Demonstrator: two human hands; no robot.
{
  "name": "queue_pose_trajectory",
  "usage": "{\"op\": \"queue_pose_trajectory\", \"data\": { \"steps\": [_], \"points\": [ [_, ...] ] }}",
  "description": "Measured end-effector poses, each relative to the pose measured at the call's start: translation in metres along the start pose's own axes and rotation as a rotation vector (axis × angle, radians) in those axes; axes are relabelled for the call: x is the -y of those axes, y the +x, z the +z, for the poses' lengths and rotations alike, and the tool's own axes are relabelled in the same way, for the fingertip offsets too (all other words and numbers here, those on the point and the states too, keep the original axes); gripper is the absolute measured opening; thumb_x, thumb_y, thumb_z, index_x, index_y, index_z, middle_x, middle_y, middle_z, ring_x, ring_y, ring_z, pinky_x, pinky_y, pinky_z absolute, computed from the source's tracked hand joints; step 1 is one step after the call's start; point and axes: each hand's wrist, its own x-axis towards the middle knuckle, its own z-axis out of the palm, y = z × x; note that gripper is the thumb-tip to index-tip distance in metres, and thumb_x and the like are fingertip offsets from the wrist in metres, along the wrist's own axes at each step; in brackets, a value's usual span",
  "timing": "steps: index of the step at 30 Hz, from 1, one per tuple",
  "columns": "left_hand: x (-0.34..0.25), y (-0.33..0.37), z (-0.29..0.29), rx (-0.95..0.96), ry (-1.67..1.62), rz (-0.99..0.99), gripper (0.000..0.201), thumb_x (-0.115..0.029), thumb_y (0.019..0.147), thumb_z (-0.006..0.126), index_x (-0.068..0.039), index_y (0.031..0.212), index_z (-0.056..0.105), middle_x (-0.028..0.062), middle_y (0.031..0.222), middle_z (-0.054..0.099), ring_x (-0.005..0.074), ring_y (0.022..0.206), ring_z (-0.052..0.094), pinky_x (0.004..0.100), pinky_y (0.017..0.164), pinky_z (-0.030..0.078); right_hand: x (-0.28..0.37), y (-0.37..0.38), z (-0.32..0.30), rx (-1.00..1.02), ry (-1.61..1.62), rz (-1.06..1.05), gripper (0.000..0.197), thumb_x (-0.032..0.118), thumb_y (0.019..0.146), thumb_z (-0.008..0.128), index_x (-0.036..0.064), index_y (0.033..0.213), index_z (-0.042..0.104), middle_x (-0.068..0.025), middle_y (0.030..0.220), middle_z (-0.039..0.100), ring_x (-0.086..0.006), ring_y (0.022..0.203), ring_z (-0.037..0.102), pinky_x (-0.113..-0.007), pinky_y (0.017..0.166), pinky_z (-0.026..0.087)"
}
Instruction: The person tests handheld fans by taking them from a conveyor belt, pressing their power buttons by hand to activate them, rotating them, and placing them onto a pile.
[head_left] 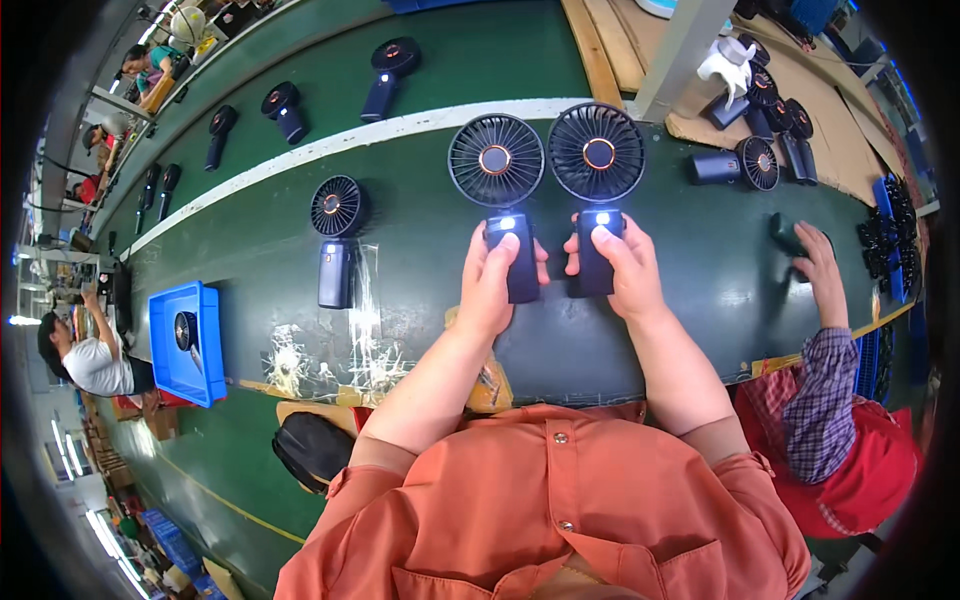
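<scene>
My left hand [492, 278] is wrapped round the dark blue handle of a handheld fan [496, 160], its thumb on the front just below a lit white display. A matching handheld fan [598, 153] is in my right hand [628, 270], thumb likewise beside its glowing display. Both fans stand side by side with their round black grilles pointing away from me, each with a copper-coloured ring at the hub. Whether the blades spin cannot be told. To the left of my left hand another fan [337, 207] lies on the green table [420, 200], touched by neither hand.
Several more fans lie beyond the white strip [330, 150]. A blue bin [187, 342] at the left holds one fan. At the right, a co-worker's hand [822, 262] touches a dark object, near fans on cardboard [840, 150]. A metal post [683, 60] rises at the back.
</scene>
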Motion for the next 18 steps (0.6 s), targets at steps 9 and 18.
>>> {"op": "queue_pose_trajectory", "data": {
  "steps": [9,18],
  "points": [
    [0.000,0.001,-0.019,0.005,0.122,-0.018,0.028,-0.022,0.087,0.047,-0.005,0.109,0.041,0.0165,0.084,0.058,0.0220,0.063,0.058,0.0325,0.058,0.050,-0.005,-0.002,0.001,0.010,-0.074,-0.004,0.033,0.020,0.089,0.052,-0.0030,0.113,0.049,-0.0143,0.086,0.063,-0.0187,0.066,0.062,-0.029,0.064,0.051],
    [0.001,0.001,-0.018,0.037,0.148,0.026,0.030,-0.023,0.089,0.050,-0.003,0.109,0.041,0.0140,0.083,0.058,0.0191,0.063,0.059,0.0298,0.059,0.049,-0.006,-0.003,0.000,0.025,-0.028,-0.021,0.030,0.018,0.089,0.053,-0.0016,0.111,0.048,-0.0115,0.087,0.062,-0.0160,0.069,0.061,-0.028,0.065,0.050]
  ]
}}
